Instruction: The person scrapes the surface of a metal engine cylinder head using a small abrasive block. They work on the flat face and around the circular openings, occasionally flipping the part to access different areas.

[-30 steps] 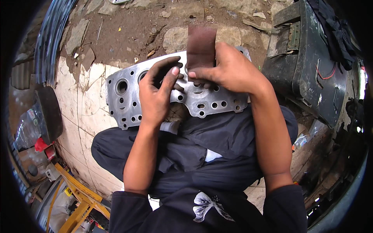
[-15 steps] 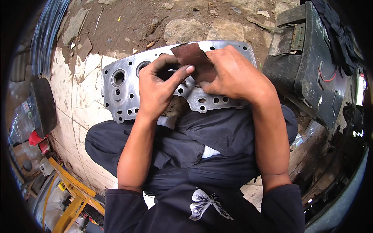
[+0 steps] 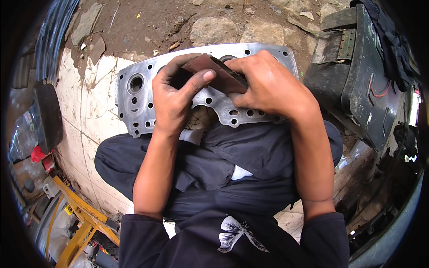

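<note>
Folded sandpaper [image 3: 222, 79] (reddish brown, dark along its upper edge) is at twelve o'clock over a grey, holed metal plate [image 3: 143, 94], clamped by the left hand [image 3: 172, 94] at its nine and the right hand [image 3: 272, 87] at its three.

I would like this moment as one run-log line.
left hand: holds left end of brown sheet | right hand: holds its right end | holed metal part: beneath both hands
</note>
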Tool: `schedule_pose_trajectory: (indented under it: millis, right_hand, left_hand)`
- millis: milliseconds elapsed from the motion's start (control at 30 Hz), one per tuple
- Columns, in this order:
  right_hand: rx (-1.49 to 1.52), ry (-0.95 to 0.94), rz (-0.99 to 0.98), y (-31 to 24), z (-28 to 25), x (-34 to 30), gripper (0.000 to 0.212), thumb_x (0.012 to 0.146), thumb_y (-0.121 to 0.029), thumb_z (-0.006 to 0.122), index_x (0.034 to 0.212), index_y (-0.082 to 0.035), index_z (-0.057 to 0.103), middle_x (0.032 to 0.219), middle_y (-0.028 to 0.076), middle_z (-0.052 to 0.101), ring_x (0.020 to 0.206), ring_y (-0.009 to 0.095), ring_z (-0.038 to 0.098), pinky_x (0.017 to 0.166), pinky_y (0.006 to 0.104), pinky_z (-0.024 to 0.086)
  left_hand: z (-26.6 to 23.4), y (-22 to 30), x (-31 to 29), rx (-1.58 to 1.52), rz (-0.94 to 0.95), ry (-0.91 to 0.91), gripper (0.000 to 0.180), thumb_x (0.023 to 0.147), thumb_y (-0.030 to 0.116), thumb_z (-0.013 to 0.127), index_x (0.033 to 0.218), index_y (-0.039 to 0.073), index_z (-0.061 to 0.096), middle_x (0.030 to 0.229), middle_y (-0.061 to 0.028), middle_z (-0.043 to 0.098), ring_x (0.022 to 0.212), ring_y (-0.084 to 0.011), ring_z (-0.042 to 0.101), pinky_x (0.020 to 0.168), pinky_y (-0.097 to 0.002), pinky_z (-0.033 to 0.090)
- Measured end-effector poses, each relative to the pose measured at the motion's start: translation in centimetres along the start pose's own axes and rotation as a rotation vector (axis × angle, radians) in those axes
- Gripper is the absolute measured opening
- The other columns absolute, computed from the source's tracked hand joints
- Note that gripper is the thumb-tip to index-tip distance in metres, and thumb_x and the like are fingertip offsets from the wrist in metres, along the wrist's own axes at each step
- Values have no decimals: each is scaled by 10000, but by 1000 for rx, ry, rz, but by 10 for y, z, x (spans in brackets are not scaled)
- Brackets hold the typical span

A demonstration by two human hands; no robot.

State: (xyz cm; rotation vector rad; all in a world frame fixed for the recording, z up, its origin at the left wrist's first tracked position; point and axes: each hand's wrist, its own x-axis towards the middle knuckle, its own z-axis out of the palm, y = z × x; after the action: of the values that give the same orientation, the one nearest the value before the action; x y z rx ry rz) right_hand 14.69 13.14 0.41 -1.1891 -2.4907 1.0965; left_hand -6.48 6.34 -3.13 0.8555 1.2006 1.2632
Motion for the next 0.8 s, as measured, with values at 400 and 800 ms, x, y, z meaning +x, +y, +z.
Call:
schedule_pose_trajectory:
  millis: [400,800]
  right_hand:
    - [-24,-4,-55,6,2,2,458,710,-106,805,1145,24,737,1022,256,755,974,449,721,914,472,587]
    - [83,-105,99,1,-9,0,446,692,-84,807,1121,23,748,1008,245,751,970,451,708,892,478,581]
  left_hand:
    - [2,3,3,21,5,-23,444,878,92,871,1269,-35,705,1110,-104,772,1024,-164,715,948,-309,552]
    - [-3,2,6,-84,-21,-17,385,928,166,836,1241,-28,722,1101,-97,767,1022,-163,705,943,-306,538]
